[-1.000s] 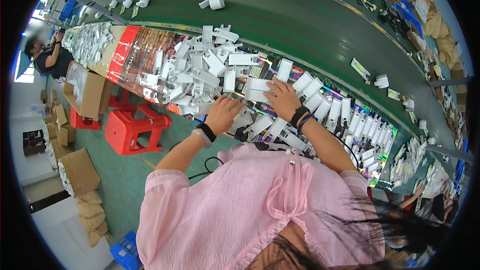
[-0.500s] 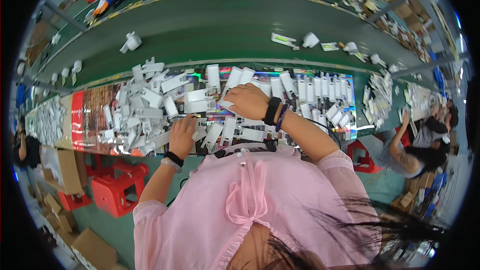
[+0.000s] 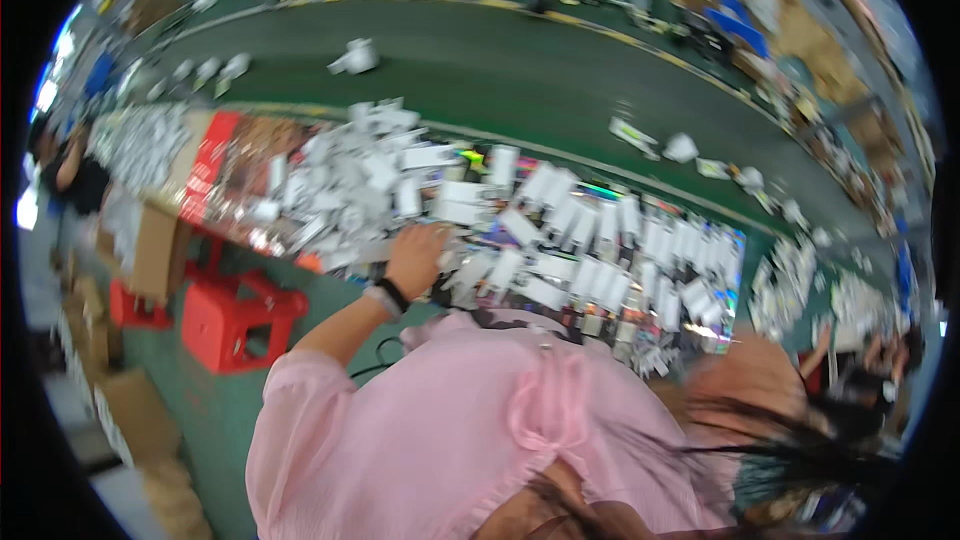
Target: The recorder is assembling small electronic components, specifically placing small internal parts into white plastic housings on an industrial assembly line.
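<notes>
My left hand point(image 3: 416, 258) lies at the near edge of the worktable, its fingers stretched over the white plastic parts and apparently holding none. Blur hides the exact fingertip contact. Just beyond it is a heap of loose white plastic parts point(image 3: 345, 180). To its right, rectangular white housings point(image 3: 462, 202) lie side by side, and more form rough rows point(image 3: 600, 280) toward the right end. Of my right arm point(image 3: 750, 380), only a blurred, bent stretch shows at the lower right; the hand itself does not show.
A green conveyor belt point(image 3: 520, 70) runs beyond the table, carrying scattered white pieces point(image 3: 357, 57). Red stools point(image 3: 235, 315) and a cardboard box point(image 3: 150, 250) stand at the left. Another pile of white parts point(image 3: 785, 280) lies right. Other people sit at both far ends.
My right hand has left the white housings and drawn back out of sight. My left hand stays near the table's front edge. The whole view has turned and shifted.
</notes>
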`<state>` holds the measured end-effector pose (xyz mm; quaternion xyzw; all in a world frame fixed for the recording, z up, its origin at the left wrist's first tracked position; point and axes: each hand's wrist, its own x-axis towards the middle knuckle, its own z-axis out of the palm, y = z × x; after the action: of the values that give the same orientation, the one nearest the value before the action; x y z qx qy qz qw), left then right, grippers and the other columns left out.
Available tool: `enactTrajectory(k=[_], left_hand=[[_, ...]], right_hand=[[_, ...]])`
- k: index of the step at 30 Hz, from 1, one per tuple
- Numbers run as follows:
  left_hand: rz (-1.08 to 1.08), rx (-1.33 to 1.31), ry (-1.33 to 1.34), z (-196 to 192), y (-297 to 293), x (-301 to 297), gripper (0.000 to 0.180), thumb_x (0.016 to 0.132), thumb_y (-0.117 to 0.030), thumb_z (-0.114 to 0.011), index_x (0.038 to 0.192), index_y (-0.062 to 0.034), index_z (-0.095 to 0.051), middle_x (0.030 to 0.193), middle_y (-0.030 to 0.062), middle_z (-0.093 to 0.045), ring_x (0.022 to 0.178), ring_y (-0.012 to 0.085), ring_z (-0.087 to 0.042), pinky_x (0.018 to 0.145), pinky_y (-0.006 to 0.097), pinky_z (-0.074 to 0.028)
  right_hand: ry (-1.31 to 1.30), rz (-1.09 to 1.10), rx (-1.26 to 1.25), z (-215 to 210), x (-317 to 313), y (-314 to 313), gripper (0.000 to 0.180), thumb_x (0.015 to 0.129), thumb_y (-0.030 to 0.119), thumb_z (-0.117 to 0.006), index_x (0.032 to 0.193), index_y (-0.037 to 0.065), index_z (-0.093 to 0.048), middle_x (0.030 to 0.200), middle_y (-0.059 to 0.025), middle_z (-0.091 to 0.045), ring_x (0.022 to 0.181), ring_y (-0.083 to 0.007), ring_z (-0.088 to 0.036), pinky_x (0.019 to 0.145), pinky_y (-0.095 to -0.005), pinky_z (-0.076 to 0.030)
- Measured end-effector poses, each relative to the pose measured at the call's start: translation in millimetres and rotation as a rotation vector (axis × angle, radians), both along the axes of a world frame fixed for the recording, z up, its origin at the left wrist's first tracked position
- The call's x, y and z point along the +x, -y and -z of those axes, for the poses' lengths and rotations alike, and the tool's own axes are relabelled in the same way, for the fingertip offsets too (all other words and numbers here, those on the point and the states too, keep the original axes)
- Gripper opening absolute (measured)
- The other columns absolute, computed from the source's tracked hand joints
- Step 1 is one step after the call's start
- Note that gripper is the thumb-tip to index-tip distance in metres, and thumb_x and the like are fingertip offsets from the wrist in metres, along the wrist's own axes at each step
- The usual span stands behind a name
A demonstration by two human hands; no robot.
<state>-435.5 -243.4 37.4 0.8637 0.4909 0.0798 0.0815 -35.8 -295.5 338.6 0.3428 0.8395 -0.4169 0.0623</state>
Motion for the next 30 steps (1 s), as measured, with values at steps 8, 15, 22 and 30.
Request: enactTrajectory(k=[8, 15, 22, 30], left_hand=[[0.139, 0.064, 0.034, -47, -11, 41, 0.04, 0.079, -0.016, -0.065, 0.118, -0.008, -0.061, 0.117, 0.0095, -0.062, 0.105, 0.0306, -0.058, 0.099, 0.046, -0.04], [0.201, -0.115, 0.117, -77, -43, 77, 0.044, 0.076, -0.008, -0.06, 0.12, -0.0104, -0.06, 0.115, 0.0091, -0.063, 0.106, 0.0305, -0.059, 0.093, 0.046, -0.043], [0.28, -0.173, 0.077, -93, -79, 125, 0.044, 0.074, -0.004, -0.059, 0.119, -0.0085, -0.06, 0.112, 0.0122, -0.063, 0.102, 0.0336, -0.061, 0.088, 0.046, -0.048], [0.196, -0.09, 0.058, -100, -113, 181, 0.037, 0.077, -0.009, -0.059, 0.113, -0.0075, -0.061, 0.104, 0.0125, -0.066, 0.092, 0.0332, -0.065, 0.08, 0.047, -0.051]], right_hand=[[-0.288, 0.004, -0.048, 36, 8, -10, 0.022, 0.09, 0.016, -0.062, 0.108, 0.005, -0.067, 0.102, -0.0097, -0.069, 0.091, -0.0235, -0.065, 0.081, -0.0377, -0.048], [-0.425, 0.245, -0.068, 50, 58, 32, 0.022, 0.091, 0.016, -0.061, 0.108, 0.004, -0.067, 0.103, -0.0098, -0.069, 0.092, -0.0226, -0.065, 0.083, -0.0375, -0.048], [-0.538, 0.402, -0.031, 44, 108, 44, 0.022, 0.092, 0.015, -0.06, 0.109, 0.003, -0.067, 0.104, -0.0098, -0.069, 0.093, -0.0216, -0.065, 0.085, -0.0373, -0.048], [-0.696, 0.447, -0.078, 59, 159, 22, 0.023, 0.092, 0.015, -0.059, 0.109, 0.002, -0.067, 0.105, -0.0098, -0.069, 0.094, -0.0205, -0.064, 0.087, -0.0371, -0.048]])
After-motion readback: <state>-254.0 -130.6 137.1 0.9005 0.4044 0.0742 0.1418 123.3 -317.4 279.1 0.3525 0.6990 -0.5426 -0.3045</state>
